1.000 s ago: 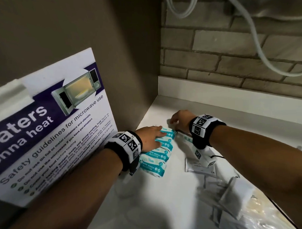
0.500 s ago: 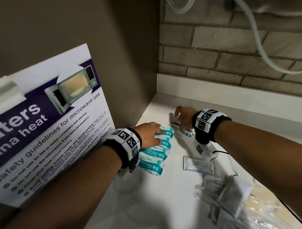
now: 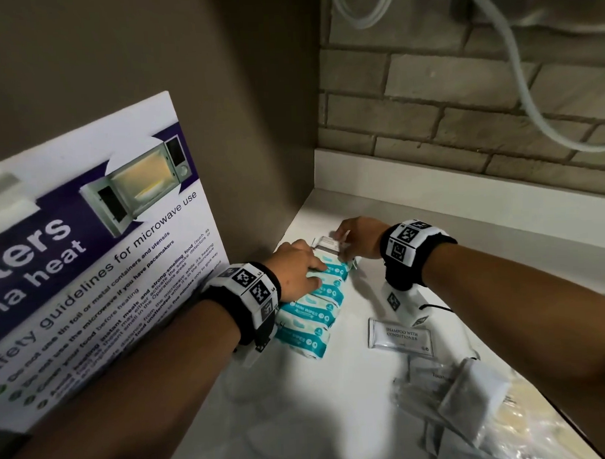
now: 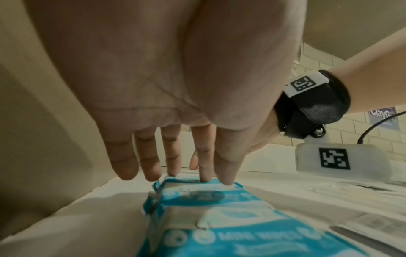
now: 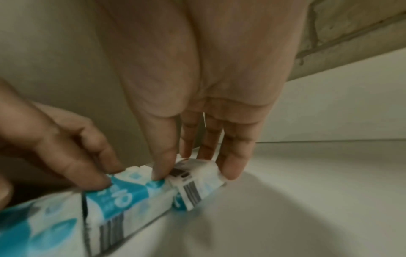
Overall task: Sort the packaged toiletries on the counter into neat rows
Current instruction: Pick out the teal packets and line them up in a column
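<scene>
Several teal-and-white mini wipes packs [image 3: 314,314] lie side by side in a row along the left wall. My left hand [image 3: 309,270] rests flat on the far packs, its straight fingers [image 4: 204,173] pressing the top of a pack [image 4: 219,217]. My right hand [image 3: 342,241] is at the far end of the row. Its thumb and fingers [image 5: 232,167] pinch one wipes pack [image 5: 193,189], which lies barcode side up [image 3: 326,244] against the row. The left hand's fingertips [image 5: 96,179] touch the neighbouring pack.
A shampoo sachet [image 3: 401,337] lies on the white counter [image 3: 334,400] to the right of the row. A heap of clear-wrapped items [image 3: 472,405] sits at the near right edge. A microwave safety sign [image 3: 99,253] leans at the left. Brick wall and white cable [image 3: 529,94] behind.
The right hand has brought a wipes pack from the right side up to the far end of the row, barcode side showing. The left hand has stayed on the row.
</scene>
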The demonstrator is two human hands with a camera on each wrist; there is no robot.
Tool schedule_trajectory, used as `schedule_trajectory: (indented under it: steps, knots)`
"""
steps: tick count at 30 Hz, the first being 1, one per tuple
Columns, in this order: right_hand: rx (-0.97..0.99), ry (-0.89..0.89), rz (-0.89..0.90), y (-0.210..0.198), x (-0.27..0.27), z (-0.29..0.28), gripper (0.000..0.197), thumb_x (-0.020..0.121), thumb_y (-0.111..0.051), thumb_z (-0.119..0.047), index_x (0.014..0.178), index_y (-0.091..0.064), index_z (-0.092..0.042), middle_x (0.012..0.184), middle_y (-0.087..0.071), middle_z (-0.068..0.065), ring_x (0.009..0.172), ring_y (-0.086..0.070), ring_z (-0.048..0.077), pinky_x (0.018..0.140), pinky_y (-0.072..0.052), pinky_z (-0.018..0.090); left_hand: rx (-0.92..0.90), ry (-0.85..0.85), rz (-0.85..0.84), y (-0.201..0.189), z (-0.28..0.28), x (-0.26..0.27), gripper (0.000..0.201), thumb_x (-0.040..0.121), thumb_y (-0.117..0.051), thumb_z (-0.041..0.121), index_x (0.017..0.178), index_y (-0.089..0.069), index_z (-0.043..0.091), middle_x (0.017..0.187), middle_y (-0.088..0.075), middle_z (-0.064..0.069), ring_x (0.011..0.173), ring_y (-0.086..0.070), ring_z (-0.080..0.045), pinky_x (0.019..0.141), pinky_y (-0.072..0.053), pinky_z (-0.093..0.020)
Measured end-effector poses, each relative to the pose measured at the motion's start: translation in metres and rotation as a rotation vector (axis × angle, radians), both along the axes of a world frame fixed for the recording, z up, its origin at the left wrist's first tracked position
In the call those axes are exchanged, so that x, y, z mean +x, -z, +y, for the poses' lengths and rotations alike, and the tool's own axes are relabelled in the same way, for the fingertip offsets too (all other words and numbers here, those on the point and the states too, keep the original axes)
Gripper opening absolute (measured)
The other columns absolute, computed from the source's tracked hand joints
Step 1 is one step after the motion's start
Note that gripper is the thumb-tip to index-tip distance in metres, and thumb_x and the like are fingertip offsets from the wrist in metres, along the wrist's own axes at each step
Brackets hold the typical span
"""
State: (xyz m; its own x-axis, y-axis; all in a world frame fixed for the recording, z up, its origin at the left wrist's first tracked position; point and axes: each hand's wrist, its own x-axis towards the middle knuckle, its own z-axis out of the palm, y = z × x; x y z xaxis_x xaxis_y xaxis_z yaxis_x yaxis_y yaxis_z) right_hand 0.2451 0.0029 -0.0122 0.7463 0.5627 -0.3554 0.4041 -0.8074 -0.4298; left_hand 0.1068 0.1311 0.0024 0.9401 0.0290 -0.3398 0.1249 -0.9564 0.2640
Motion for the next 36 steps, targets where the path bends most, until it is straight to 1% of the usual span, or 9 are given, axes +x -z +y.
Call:
schedule_trajectory:
  steps: [2,5,8,11,14,18,24,31,36]
  knots:
    - [-0.002,0.039,0.04,-0.002,0.001,0.0,0.037,0.077,-0.079,-0.017,0.108,-0.059,-0.019,0.12,-0.067,0.004,0.097,-0.059,0.02,0.082,-0.046,0.027,0.009,0.008,-0.004,-0.001,0.0,0.001,0.043,0.095,-0.054,0.039,0.137,-0.052,0.03,0.144,-0.037,0.0,0.133,-0.035,-0.022,0.114,-0.027,-0.035]
    - [-0.078,0.094,0.03,-0.008,0.003,-0.002,0.067,0.076,-0.08,-0.029,0.135,-0.052,-0.013,0.134,-0.057,0.004,0.12,-0.055,0.026,0.099,-0.045,0.032,0.014,0.018,-0.003,0.0,0.0,0.001,0.043,0.095,-0.054,0.038,0.138,-0.051,0.03,0.144,-0.038,0.0,0.133,-0.035,-0.022,0.114,-0.026,-0.034]
    - [-0.108,0.066,-0.041,-0.012,0.003,-0.001,0.062,0.075,-0.08,-0.032,0.128,-0.059,-0.011,0.131,-0.06,0.004,0.116,-0.056,0.024,0.088,-0.041,0.026,0.031,0.026,-0.014,-0.001,0.0,-0.001,0.045,0.096,-0.052,0.038,0.14,-0.047,0.032,0.146,-0.038,0.001,0.133,-0.034,-0.022,0.113,-0.027,-0.036]
    - [-0.046,0.042,-0.192,-0.011,-0.002,0.003,0.052,0.072,-0.081,-0.018,0.119,-0.06,-0.013,0.119,-0.064,0.008,0.103,-0.059,0.025,0.077,-0.044,0.025,0.054,0.058,-0.025,-0.003,-0.004,-0.004,0.044,0.097,-0.049,0.041,0.14,-0.047,0.034,0.146,-0.039,0.005,0.133,-0.031,-0.021,0.112,-0.027,-0.038]
    - [0.014,-0.061,-0.277,-0.005,-0.01,0.003,0.046,0.072,-0.081,-0.018,0.113,-0.062,-0.016,0.116,-0.061,0.006,0.107,-0.057,0.026,0.085,-0.046,0.028,0.099,0.093,-0.002,-0.002,-0.008,-0.008,0.046,0.097,-0.043,0.046,0.141,-0.045,0.035,0.147,-0.038,0.007,0.133,-0.03,-0.021,0.111,-0.024,-0.041]
    - [0.071,-0.22,-0.133,-0.004,-0.017,-0.006,0.023,0.086,-0.067,-0.018,0.109,-0.072,-0.017,0.11,-0.064,-0.001,0.108,-0.06,0.017,0.096,-0.044,0.024,0.163,0.107,-0.007,0.001,-0.005,-0.011,0.049,0.097,-0.039,0.051,0.144,-0.039,0.037,0.148,-0.035,0.009,0.132,-0.027,-0.022,0.11,-0.02,-0.043]
    - [0.098,-0.109,-0.22,0.001,-0.015,-0.014,0.031,0.087,-0.067,-0.012,0.117,-0.066,-0.015,0.121,-0.062,0.005,0.096,-0.055,0.016,0.081,-0.04,0.021,0.185,0.094,-0.019,0.0,-0.006,-0.012,0.047,0.096,-0.039,0.051,0.142,-0.041,0.039,0.143,-0.038,0.008,0.13,-0.028,-0.021,0.107,-0.019,-0.043]
    - [0.076,-0.016,-0.101,0.004,-0.01,-0.01,0.048,0.084,-0.071,-0.012,0.129,-0.054,-0.013,0.124,-0.066,0.005,0.109,-0.061,0.022,0.095,-0.046,0.029,0.179,0.099,-0.018,0.0,-0.006,-0.016,0.047,0.093,-0.05,0.046,0.139,-0.044,0.04,0.142,-0.039,0.009,0.129,-0.029,-0.021,0.106,-0.019,-0.045]
    - [0.08,-0.024,-0.089,0.005,-0.009,-0.008,0.041,0.087,-0.067,-0.009,0.127,-0.058,-0.012,0.122,-0.067,0.006,0.106,-0.062,0.021,0.087,-0.044,0.023,0.192,0.109,-0.011,0.0,-0.005,-0.014,0.049,0.092,-0.05,0.048,0.14,-0.042,0.041,0.142,-0.039,0.009,0.129,-0.03,-0.021,0.105,-0.019,-0.045]
